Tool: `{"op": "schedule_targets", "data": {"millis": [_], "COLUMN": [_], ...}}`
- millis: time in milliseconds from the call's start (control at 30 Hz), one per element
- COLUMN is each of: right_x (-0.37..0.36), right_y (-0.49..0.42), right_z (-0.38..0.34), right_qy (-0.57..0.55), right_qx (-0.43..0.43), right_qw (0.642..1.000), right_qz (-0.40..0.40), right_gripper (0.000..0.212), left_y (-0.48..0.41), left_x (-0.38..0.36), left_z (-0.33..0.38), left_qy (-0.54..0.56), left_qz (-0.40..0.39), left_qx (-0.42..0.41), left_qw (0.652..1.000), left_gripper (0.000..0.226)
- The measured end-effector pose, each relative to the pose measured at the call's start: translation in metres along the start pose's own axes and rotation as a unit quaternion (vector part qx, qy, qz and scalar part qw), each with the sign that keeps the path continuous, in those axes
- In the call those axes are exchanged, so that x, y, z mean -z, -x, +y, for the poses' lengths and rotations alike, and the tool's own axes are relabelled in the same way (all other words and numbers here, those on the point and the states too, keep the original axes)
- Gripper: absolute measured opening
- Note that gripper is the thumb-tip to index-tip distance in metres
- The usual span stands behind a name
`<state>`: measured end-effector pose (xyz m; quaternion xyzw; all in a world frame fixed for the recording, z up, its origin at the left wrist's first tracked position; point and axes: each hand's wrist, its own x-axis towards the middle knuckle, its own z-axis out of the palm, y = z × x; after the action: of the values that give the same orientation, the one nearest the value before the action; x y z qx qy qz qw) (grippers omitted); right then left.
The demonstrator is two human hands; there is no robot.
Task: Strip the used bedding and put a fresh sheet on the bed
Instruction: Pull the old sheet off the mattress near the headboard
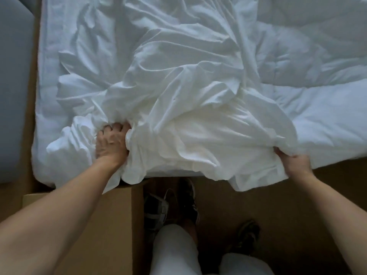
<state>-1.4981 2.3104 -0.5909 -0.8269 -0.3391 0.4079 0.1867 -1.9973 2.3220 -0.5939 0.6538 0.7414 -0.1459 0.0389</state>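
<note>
Looking down at the bed [45, 56], which fills most of the view, I'd say we're pretty early in the job. The white sheet [178, 86] is loose and bunched into a big wrinkled heap running from the far edge down to the near edge, with a flap hanging over that edge toward the floor. So it looks pulled free but isn't off the bed yet. I can't see a fresh sheet anywhere, so that whole half is left to do.

A puffy quilted layer [317, 116] lies under it on the right side; can't tell if it's a duvet or a mattress pad. Room-wise there's a brown floor [278, 205], a cardboard box [83, 225] just beside the bed's near left corner, and something grey [14, 96] along the left edge.

The left hand [112, 140] is clenched round a fistful of sheet near the near left corner. The right hand [293, 160] grips the sheet's edge at the near edge, further right.
</note>
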Motion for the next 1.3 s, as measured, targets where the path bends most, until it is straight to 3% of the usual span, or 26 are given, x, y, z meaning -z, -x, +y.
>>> {"op": "schedule_targets", "data": {"millis": [67,133,233,300,367,467,567,700,933,1100,1233,1300], "right_x": [0.003,-0.019,-0.053,-0.063,-0.063,-0.062,-0.049,-0.020,0.012,0.074,0.154,0.166], "right_y": [-0.002,0.008,0.033,0.041,0.042,0.036,0.023,-0.005,-0.037,-0.081,-0.138,-0.151], "right_z": [0.005,0.003,-0.001,-0.004,-0.008,-0.014,-0.004,0.016,0.014,0.024,0.026,0.020], "right_qy": [-0.001,0.017,0.012,-0.047,-0.099,-0.250,-0.321,-0.339,-0.252,-0.130,-0.215,-0.250], "right_qx": [-0.029,-0.019,0.058,0.095,0.107,0.058,0.017,-0.020,0.020,0.081,0.076,0.072], "right_qw": [1.000,1.000,0.998,0.994,0.989,0.957,0.923,0.932,0.966,0.988,0.974,0.966], "right_qz": [0.012,-0.018,-0.027,-0.016,-0.032,-0.133,-0.213,-0.126,-0.061,-0.031,0.014,0.005], "right_gripper": [0.067,0.058,0.058,0.060,0.054,0.035,0.038,0.042,0.034,0.061,0.051,0.045], "left_y": [0.007,0.025,0.057,0.055,0.038,0.009,-0.007,-0.006,0.002,0.001,0.000,0.001], "left_x": [0.011,0.022,0.030,0.032,0.033,0.024,0.010,0.000,0.014,0.034,0.057,0.064], "left_z": [0.019,0.051,0.115,0.157,0.187,0.197,0.191,0.188,0.173,0.159,0.183,0.225], "left_qy": [0.001,0.032,0.099,0.061,0.000,-0.070,-0.091,-0.106,-0.101,-0.143,-0.158,-0.151], "left_qz": [-0.011,0.001,0.074,0.063,0.025,-0.022,-0.047,-0.050,-0.054,-0.072,-0.124,-0.159], "left_qx": [0.037,0.042,-0.139,-0.184,-0.151,-0.131,-0.145,-0.127,-0.097,-0.054,0.004,0.009], "left_qw": [0.999,0.999,0.983,0.979,0.988,0.989,0.984,0.985,0.989,0.986,0.980,0.976], "left_gripper": [0.056,0.077,0.102,0.101,0.101,0.103,0.067,0.027,0.014,0.014,0.023,0.041]}}
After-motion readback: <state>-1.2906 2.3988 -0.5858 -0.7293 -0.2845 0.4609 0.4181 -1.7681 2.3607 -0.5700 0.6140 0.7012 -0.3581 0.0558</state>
